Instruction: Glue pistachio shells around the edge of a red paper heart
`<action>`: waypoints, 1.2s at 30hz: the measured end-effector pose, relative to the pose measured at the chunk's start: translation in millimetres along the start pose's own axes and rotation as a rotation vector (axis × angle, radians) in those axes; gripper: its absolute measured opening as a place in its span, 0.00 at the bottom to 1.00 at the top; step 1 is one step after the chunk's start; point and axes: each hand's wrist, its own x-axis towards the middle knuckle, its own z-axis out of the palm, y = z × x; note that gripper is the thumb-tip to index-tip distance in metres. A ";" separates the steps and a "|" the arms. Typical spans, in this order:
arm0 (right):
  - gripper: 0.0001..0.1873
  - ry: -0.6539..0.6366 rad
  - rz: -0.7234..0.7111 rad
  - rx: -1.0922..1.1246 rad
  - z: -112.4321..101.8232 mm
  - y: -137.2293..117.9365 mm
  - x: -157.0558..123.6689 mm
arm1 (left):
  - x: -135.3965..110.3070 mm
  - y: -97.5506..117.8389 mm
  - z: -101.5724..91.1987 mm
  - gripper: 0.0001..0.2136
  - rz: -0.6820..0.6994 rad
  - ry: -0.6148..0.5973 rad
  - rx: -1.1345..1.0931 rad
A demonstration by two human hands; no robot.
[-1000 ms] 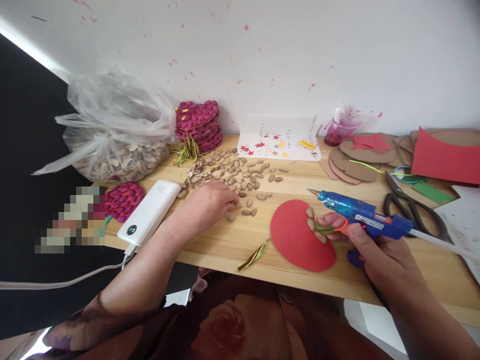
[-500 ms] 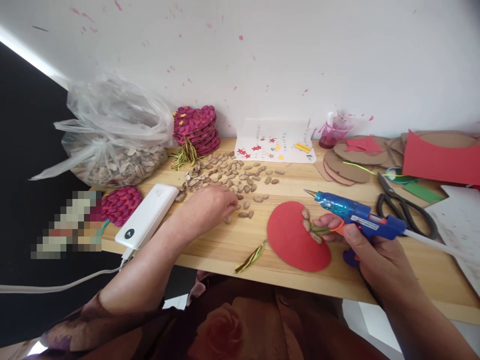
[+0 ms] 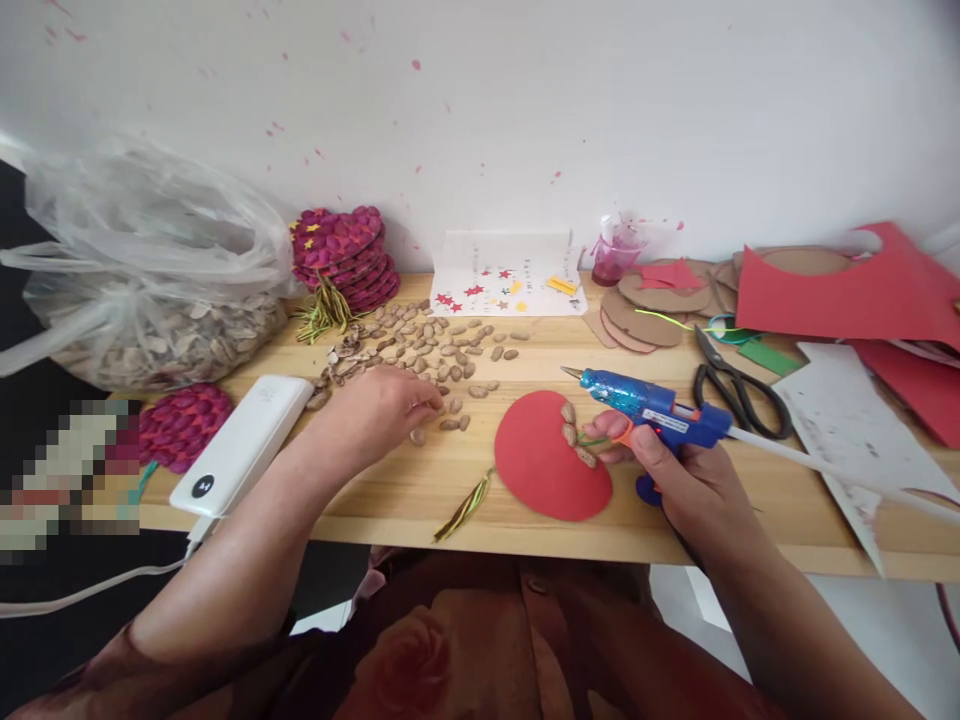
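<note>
The red disc (image 3: 544, 460) lies flat near the front edge of a wooden table (image 3: 390, 480), before a white wall (image 3: 495, 120) flecked with pink. Well to the disc's left, toward the wall, slumps a clear plastic bag (image 3: 150, 270) of shells; beyond it to the right, cut red sheets (image 3: 825, 300) overlap cardboard pieces (image 3: 664, 297). Star-dotted white paper (image 3: 499, 253) leans behind it. Almost round, the disc shows me no strong long axis. My right hand (image 3: 686, 480) is the nearer, fingertips at the disc's right edge, wrapped around a blue glue gun (image 3: 634, 400) whose nozzle points leftward over the disc's far side. My left hand (image 3: 386, 410) sits apart on the disc's left, so the disc lies rightward and slightly toward me from those fingers; they are drawn narrow above loose peanuts (image 3: 456, 374), and I cannot tell whether they pinch one. A tassel (image 3: 463, 507) trails from the disc's left edge toward me. Three peanuts (image 3: 570, 435) line the disc's right side, beside my right fingertips.
</note>
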 end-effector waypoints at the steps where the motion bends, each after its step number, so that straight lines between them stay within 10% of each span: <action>1: 0.15 -0.002 -0.005 -0.003 -0.2 -0.5 0.1 | 0.4 0.6 -0.1 0.10 -0.004 -0.002 0.005; 31: 0.16 0.010 0.014 -0.048 -3.2 2.8 -0.3 | 4.4 8.3 -4.3 0.10 -0.029 -0.033 0.091; 36: 0.13 -0.001 -0.017 0.008 -3.5 1.5 -2.0 | 2.4 9.8 -7.4 0.06 -0.111 0.077 -0.306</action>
